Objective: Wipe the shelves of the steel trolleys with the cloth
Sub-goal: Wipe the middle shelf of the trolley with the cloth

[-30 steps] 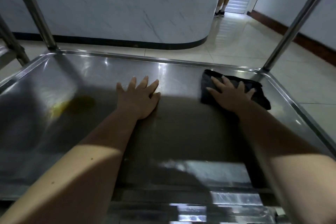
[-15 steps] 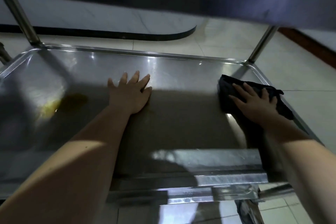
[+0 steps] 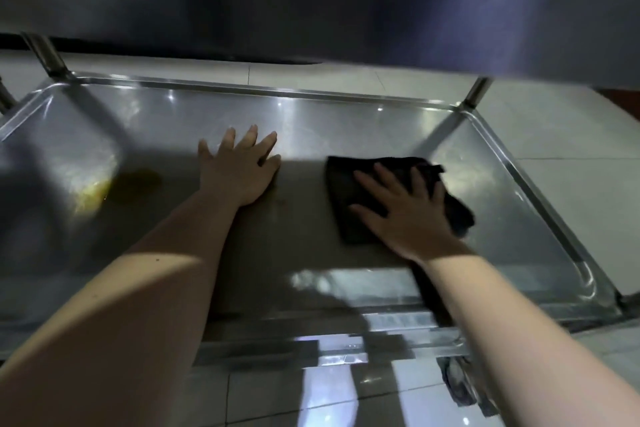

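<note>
The right hand (image 3: 412, 215) is pressing flat, fingers spread, on the dark cloth (image 3: 349, 184) lying on the steel shelf (image 3: 311, 121). The left hand (image 3: 239, 170) is resting open on the shelf beside it, holding nothing

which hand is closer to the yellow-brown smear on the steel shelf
Left. The left hand lies flat on the steel trolley shelf just right of the yellow-brown smear, not touching it. The right hand presses the black cloth farther right, beyond the left hand.

The right hand (image 3: 412, 215) presses flat on a black cloth (image 3: 349, 191) on the steel shelf (image 3: 346, 121). The left hand (image 3: 239, 166) lies flat beside it.
</note>
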Tool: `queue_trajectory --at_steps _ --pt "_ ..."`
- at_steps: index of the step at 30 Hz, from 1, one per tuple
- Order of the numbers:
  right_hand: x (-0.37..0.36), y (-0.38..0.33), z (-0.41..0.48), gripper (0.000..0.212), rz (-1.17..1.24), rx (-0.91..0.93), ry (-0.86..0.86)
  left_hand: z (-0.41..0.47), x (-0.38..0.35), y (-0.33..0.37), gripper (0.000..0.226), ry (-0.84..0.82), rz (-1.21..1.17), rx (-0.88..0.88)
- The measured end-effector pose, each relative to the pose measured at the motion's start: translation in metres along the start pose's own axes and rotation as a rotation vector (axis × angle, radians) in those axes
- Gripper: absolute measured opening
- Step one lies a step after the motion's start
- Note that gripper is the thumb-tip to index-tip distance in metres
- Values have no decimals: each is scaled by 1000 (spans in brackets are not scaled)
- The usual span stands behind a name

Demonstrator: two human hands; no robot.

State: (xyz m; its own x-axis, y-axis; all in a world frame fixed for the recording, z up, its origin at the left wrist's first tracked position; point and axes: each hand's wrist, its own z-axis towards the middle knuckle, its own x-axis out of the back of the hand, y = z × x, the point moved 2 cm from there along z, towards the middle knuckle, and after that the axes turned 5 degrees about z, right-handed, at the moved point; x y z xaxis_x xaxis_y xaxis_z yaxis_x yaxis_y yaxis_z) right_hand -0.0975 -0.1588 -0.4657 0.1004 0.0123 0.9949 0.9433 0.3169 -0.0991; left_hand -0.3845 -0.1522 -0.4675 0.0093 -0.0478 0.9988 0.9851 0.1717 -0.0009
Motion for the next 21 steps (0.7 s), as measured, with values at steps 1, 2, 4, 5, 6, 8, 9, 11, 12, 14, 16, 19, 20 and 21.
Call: queue_trajectory --at_steps 1,2,4,5,6,8,9,11,12,14,16,19,20,21 --pt "4 27 2 73 2 -94 -21 0 1 1 54 -2 7 -5" --pt "9 51 1 73 18 -189 -50 1 1 2 55 -5 17 -13" --pt "13 74 -2 71 40 -301 -76 1 2 4 56 -1 42 -18" --pt "12 69 -4 69 28 -312 -83 1 2 5 57 -1 51 -14" --pt "10 54 -4 69 16 -292 -82 0 1 6 57 -1 55 -8" --pt "1 -1 -8 69 9 -154 -59 0 0 6 58 0 49 3" --pt "-5 -33 -14 70 15 -55 -45 1 0 5 57 0 48 4" --pt "-14 -88 -28 74 42 103 -72 2 0 2 58 -9 65 -12" --pt "-15 -100 -33 74 59 134 -92 2 0 1 58 -13 77 -27" --pt "-11 -91 -34 73 88 129 -63 1 0 1 58 1 62 -42" --pt "-5 -48 -36 71 73 65 -14 2 1 2 57 6 22 -33" --pt "6 42 -44 66 19 -152 -63 3 1 1 57 -11 14 -30" --pt "10 68 -49 65 26 -232 -79 3 0 1 58 -10 15 -30" --pt "14 87 -54 65 42 -295 -84 4 -1 2 58 -7 14 -30"
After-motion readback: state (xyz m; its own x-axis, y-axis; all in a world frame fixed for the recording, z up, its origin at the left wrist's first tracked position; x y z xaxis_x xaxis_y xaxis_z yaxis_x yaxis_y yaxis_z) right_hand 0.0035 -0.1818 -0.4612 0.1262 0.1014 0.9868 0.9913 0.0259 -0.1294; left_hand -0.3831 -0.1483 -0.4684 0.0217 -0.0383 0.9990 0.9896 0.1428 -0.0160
